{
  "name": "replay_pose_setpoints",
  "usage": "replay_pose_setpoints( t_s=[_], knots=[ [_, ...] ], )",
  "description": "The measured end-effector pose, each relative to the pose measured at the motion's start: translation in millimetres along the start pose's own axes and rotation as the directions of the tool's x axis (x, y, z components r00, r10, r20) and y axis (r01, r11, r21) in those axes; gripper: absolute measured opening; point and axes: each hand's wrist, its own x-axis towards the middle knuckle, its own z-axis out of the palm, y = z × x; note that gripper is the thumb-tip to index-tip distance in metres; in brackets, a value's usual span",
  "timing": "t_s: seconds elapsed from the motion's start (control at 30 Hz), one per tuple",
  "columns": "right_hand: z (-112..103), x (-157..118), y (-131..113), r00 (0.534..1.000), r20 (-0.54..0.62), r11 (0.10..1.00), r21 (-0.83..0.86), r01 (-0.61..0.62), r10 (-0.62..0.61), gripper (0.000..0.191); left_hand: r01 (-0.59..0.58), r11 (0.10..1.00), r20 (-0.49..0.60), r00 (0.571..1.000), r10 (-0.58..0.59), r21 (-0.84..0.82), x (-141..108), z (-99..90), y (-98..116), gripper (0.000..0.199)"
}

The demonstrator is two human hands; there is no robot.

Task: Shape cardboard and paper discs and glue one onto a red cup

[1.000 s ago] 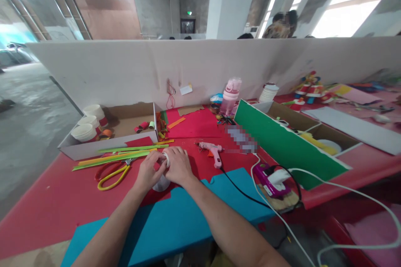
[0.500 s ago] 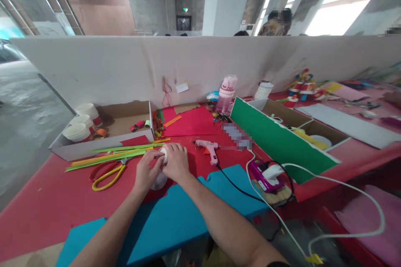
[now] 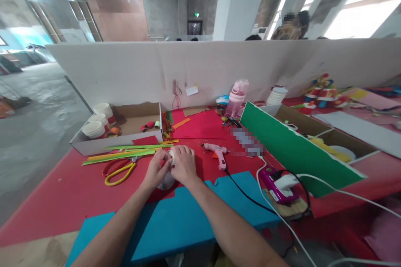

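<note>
Both hands meet over the red table near its front edge. My left hand (image 3: 157, 170) and my right hand (image 3: 184, 164) are closed round a small white round piece (image 3: 171, 157), one from each side. Fingers cover most of it. Just below them is a pale translucent round object (image 3: 166, 182); whether it joins the white piece is hidden. Left of my hands lie scissors (image 3: 120, 174) with yellow and red handles, beside green and orange strips (image 3: 125, 154). A pink glue gun (image 3: 218, 153) rests to the right.
An open box (image 3: 117, 143) with paper cups stands at the left. Blue sheets (image 3: 184, 217) lie along the front edge. A purple power strip (image 3: 277, 185), white cable and green-sided box (image 3: 288, 150) occupy the right. A pink bottle (image 3: 237, 98) stands behind.
The camera view has turned slightly left, so the scene sits further right. My hands keep nearly the same grip on the white piece.
</note>
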Motion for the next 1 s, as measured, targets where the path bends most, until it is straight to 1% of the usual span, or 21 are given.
replay_pose_setpoints(
  t_s=[0.07,0.17,0.23,0.37,0.47,0.57,0.7,0.83,1.0],
  knots=[
    [-1,0,2,1.0,-0.012,1.0,0.014,-0.018,0.018,0.037,-0.029,1.0,-0.004,1.0,0.029,-0.008,1,-2.6,3,0.015],
    [-2,1,3,0.999,-0.036,0.999,0.034,-0.012,0.013,0.042,-0.007,1.0,-0.102,0.995,0.007,-0.001,2,-6.8,3,0.011],
    [-2,0,3,0.999,-0.05,0.999,0.044,0.004,-0.001,0.045,-0.014,0.999,-0.127,0.992,0.019,0.043,2,-9.3,0,0.017],
    [0,0,4,0.998,-0.059,0.998,0.059,0.012,-0.008,0.046,-0.113,0.984,-0.067,0.99,0.123,0.136,0,-10.5,-4,0.026],
    [0,1,5,0.998,-0.058,0.998,0.06,-0.01,0.014,0.046,-0.165,0.976,-0.031,0.985,0.171,0.146,-1,-8.6,-2,0.026],
    [0,1,6,0.999,-0.046,0.998,0.054,-0.021,0.024,0.046,-0.153,0.982,-0.029,0.987,0.157,0.107,0,-7.1,3,0.019],
    [-1,0,4,1.0,-0.014,0.999,0.045,0.008,-0.007,0.042,-0.089,0.994,-0.002,0.996,0.09,0.068,2,-7.1,7,0.008],
    [-3,-1,1,0.998,0.032,0.998,0.024,0.051,-0.051,0.04,-0.063,0.996,0.036,0.998,0.061,0.07,3,-8.2,6,0.011],
    [-3,-3,0,0.997,0.042,0.997,0.004,0.071,-0.072,0.039,-0.1,0.992,0.102,0.991,0.091,0.083,4,-11.3,4,0.015]
  ],
)
